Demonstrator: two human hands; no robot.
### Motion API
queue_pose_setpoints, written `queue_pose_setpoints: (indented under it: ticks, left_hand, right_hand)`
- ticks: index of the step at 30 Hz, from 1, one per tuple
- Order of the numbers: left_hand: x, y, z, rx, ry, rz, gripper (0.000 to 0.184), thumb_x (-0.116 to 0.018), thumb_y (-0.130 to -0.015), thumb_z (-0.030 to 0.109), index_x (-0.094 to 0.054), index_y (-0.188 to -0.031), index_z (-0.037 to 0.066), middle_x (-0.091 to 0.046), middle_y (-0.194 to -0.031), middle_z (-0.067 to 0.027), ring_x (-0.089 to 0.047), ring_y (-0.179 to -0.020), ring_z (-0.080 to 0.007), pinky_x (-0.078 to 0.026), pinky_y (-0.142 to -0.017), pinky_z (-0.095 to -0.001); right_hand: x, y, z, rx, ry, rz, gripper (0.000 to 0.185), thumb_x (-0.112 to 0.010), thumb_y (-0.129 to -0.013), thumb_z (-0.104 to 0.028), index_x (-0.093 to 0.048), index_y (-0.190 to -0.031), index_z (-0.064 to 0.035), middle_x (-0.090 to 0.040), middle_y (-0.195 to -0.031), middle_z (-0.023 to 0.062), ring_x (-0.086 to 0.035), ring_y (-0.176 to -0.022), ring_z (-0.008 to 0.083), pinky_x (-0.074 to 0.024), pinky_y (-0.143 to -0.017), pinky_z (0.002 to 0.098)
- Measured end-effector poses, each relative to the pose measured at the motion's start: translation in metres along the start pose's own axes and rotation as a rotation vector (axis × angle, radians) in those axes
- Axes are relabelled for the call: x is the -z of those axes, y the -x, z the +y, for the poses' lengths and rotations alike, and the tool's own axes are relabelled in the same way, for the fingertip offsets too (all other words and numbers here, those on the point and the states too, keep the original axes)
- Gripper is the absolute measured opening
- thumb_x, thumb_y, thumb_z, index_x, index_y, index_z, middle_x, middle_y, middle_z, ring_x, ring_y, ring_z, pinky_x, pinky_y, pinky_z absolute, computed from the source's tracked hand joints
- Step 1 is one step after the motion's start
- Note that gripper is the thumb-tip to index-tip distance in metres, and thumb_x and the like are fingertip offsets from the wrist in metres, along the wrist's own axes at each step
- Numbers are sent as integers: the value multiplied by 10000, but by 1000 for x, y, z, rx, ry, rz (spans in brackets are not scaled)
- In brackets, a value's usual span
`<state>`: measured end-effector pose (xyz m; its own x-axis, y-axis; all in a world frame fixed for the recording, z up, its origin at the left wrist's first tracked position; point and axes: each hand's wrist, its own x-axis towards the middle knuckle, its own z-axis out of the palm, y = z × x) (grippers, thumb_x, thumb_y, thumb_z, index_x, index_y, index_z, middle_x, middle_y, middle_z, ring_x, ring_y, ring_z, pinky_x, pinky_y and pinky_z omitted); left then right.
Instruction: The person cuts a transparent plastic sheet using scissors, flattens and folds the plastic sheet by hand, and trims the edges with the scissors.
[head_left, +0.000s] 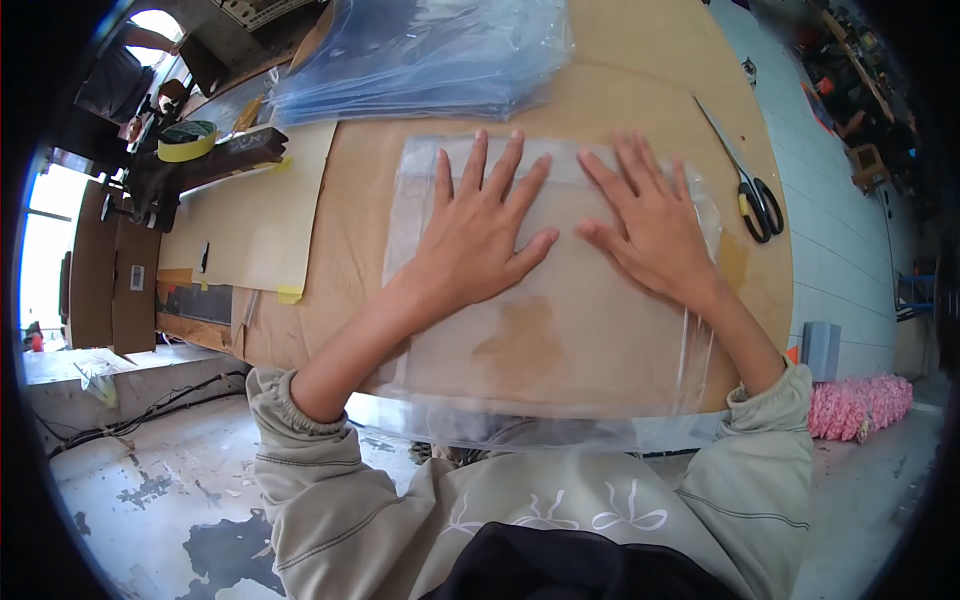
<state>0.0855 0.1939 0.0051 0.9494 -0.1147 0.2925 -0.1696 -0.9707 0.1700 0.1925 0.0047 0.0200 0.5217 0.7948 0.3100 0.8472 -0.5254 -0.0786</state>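
Table: Its brown-covered top [640, 70] spread beneath everything being handled.
Clear plastic: The layered piece [600, 350] lay on the near part of the table, under both hands, its near end reaching past the table's edge.
Bluish plastic: A loose pile [430, 60] sat at the far side, beyond the clear piece.
Pale board: It [260, 230] lay to the left, with yellow tape at its corners.
Left hand: The left hand [475, 240] was opened wide, palm down, fingers splayed on the clear plastic, gripping nothing.
Right hand: The right hand [655, 230] was also wide and flat on the plastic, slightly blurred, with nothing in its grasp.
Scissors: They [745, 178] lay at the right, apart from the right hand.
Tape roll: The yellow roll [187, 151] sat at the far left.
Progress: Laying out seemed largely done, since the clear plastic was mostly flat; creases showed along its side edges. What else was left could not be told.
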Motion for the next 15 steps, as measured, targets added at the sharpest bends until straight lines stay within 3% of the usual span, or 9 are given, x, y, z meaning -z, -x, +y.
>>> queue_pose_setpoints:
  ticks: [2,5,15]
  left_hand:
    - [-8,-3,-4,67,-12,1,660,-486,-886,459,-377,-1384,40,-275,-1457,-241,-212,-1340,-484,-155,-1017,-686]
    - [-14,-14,-6,94,-20,13,666,-485,-886,467,-370,-1393,51,-257,-1469,-234,-195,-1350,-478,-160,-1007,-695]
    - [-2,-18,-9,87,26,-98,702,-509,-861,453,-307,-1432,99,-192,-1503,-210,-142,-1377,-458,-137,-1021,-682]
  right_hand:
    - [-13,-8,22,11,63,-134,621,-431,-899,-566,-378,-1414,-223,-269,-1491,155,-214,-1391,332,-118,-1113,554]
    - [-17,-21,46,50,8,-157,647,-408,-874,-625,-390,-1407,-258,-266,-1495,153,-224,-1386,342,-102,-1123,533]
    - [5,-12,55,-38,-19,-280,764,-582,-758,-630,-375,-1414,-298,-202,-1492,241,-201,-1383,398,-212,-1103,510]
